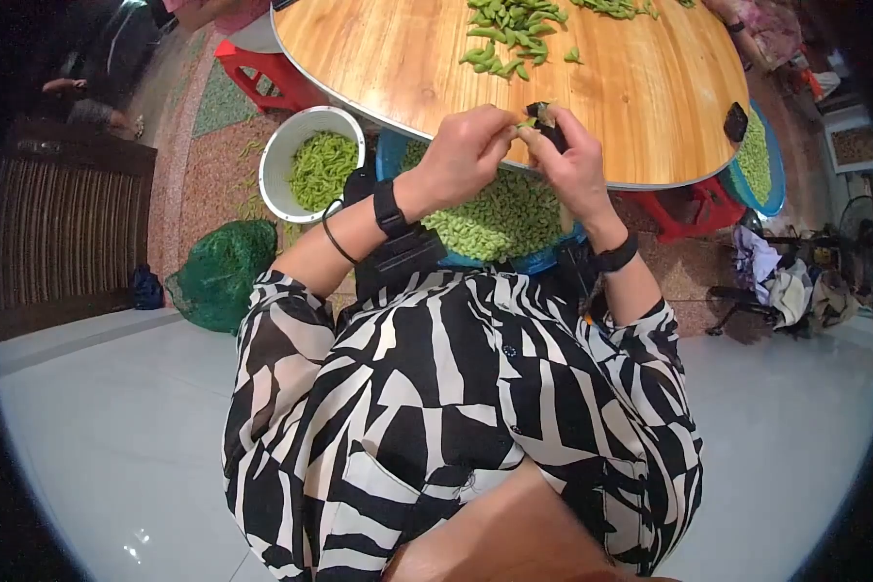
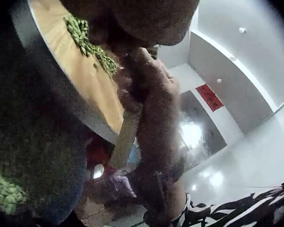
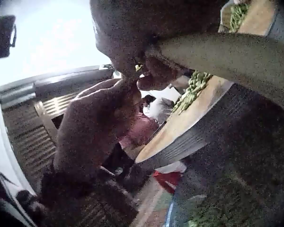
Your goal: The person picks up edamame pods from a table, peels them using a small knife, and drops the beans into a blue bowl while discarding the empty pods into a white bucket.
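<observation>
In the head view, the left hand (image 1: 461, 155) and right hand (image 1: 574, 165) meet over the table's near edge. The left fingertips pinch a small green pod (image 1: 526, 124). The right hand holds a black piece (image 1: 545, 116), its kind unclear, with fingertips against the pod. A pale strip (image 3: 227, 59) extends from the right hand in the right wrist view, its far end out of frame. Both wrist views are dark; there the left hand (image 3: 97, 123) and right hand (image 2: 156, 90) have bent fingers, and the pod is mostly hidden.
Green pods (image 1: 514, 34) lie on the round wooden table (image 1: 388, 58). Below its edge, a blue basin (image 1: 456, 260) holds shelled beans (image 1: 495, 218). At left stand a white bucket (image 1: 274, 165) of pods, a green net bag (image 1: 225, 276) and a red stool (image 1: 252, 63). Another blue basin (image 1: 774, 145) is at right.
</observation>
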Tool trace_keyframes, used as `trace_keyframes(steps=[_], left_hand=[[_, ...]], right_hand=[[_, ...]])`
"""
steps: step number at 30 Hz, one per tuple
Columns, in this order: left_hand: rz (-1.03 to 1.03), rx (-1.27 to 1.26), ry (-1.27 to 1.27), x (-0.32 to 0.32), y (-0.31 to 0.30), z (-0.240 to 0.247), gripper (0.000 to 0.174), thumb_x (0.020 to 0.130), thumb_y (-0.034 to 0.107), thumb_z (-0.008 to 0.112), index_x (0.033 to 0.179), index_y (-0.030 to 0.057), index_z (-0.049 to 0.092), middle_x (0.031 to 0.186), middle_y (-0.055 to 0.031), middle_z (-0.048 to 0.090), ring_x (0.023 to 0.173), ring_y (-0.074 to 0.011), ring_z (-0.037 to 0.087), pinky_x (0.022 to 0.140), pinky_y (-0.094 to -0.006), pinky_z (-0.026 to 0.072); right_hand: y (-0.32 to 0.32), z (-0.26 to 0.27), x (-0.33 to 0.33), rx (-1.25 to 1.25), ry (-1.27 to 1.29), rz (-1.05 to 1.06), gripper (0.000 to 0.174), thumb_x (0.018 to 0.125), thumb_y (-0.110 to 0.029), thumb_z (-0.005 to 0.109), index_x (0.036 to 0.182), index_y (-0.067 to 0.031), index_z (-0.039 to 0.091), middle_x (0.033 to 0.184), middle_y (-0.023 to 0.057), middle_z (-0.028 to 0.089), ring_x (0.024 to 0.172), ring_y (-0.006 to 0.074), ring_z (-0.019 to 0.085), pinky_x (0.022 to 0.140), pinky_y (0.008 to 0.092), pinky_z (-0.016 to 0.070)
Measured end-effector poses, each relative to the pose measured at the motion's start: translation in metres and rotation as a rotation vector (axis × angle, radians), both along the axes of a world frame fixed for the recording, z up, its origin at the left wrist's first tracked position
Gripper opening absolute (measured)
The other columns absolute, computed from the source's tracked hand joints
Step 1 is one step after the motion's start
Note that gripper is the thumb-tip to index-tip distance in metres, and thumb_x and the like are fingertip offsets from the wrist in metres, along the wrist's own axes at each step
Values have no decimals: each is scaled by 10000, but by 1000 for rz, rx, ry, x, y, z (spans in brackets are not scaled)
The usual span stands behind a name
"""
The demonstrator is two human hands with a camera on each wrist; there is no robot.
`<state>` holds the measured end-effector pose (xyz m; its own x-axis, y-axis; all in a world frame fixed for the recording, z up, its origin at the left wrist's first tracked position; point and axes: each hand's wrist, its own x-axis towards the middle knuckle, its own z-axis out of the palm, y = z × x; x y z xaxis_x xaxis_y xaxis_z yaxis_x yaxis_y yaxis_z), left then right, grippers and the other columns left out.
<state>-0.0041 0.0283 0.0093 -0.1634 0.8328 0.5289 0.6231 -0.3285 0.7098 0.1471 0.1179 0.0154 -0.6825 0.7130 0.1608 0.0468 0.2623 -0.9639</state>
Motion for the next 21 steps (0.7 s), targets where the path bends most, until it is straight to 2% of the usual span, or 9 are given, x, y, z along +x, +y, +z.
trace_keyframes(steps=[3, 8, 9, 10, 14, 15, 17, 19, 21], left_hand=[[-2, -9, 21, 3, -3, -2, 122, 843, 44, 581, 938, -22, 618, 734, -158, 589, 635, -254, 600, 567, -330, 459], [8, -38, 38, 9, -4, -1, 112, 829, 63, 586, 891, -23, 622, 685, -147, 575, 589, -229, 578, 538, -326, 448], [32, -64, -26, 11, -6, 1, 107, 811, 72, 566, 842, -22, 606, 684, -180, 568, 607, -301, 580, 548, -366, 456], [56, -93, -91, 12, -7, 1, 112, 792, 80, 546, 793, -22, 591, 682, -213, 561, 626, -373, 582, 558, -406, 463], [74, -277, -141, 6, -5, -6, 149, 783, 92, 501, 775, -32, 583, 674, -197, 583, 603, -336, 596, 549, -392, 463], [27, -321, -244, 9, -5, -8, 164, 779, 94, 483, 774, -35, 585, 660, -183, 587, 593, -301, 596, 548, -380, 462], [-13, -363, -350, 11, -5, -10, 179, 774, 95, 466, 774, -38, 586, 647, -168, 591, 584, -266, 597, 547, -368, 461], [-99, -450, -435, 11, -5, -11, 230, 784, 71, 459, 917, -29, 617, 695, -72, 593, 657, -118, 535, 600, -289, 442], [-103, -481, -408, 11, -2, -20, 246, 777, 63, 446, 927, -29, 617, 707, -60, 598, 662, -122, 538, 601, -288, 445]], right_hand=[[5, -12, -4, 422, 56, -44, 242, 817, -73, 631, 1036, 2, 561, 709, 112, 581, 593, 201, 574, 545, 334, 452], [2, -13, -6, 480, -54, -94, 218, 759, -51, 603, 958, 11, 540, 726, 209, 571, 628, 352, 589, 563, 403, 460], [3, -12, -7, 431, -75, -80, 208, 747, -50, 602, 932, 11, 530, 724, 219, 565, 637, 381, 582, 565, 412, 460], [3, -10, -6, 431, -74, -79, 208, 747, -50, 602, 932, 11, 530, 724, 219, 565, 637, 381, 582, 565, 412, 460], [-6, -6, -3, 543, -80, -41, 197, 749, -31, 602, 931, 6, 535, 734, 190, 558, 644, 338, 581, 575, 383, 459], [-8, -6, -4, 673, -19, -24, 193, 751, -9, 598, 937, 3, 549, 735, 166, 555, 632, 290, 577, 580, 342, 458], [-10, -1, -2, 717, -23, 19, 209, 725, -2, 603, 922, 10, 532, 754, 181, 548, 656, 341, 567, 592, 360, 459], [-9, -1, 2, 696, -86, 66, 214, 716, 1, 603, 915, 11, 525, 743, 181, 537, 661, 354, 567, 594, 366, 458], [-9, -1, 4, 707, -84, 81, 208, 718, -2, 602, 911, 7, 525, 741, 183, 530, 658, 346, 562, 596, 362, 456]])
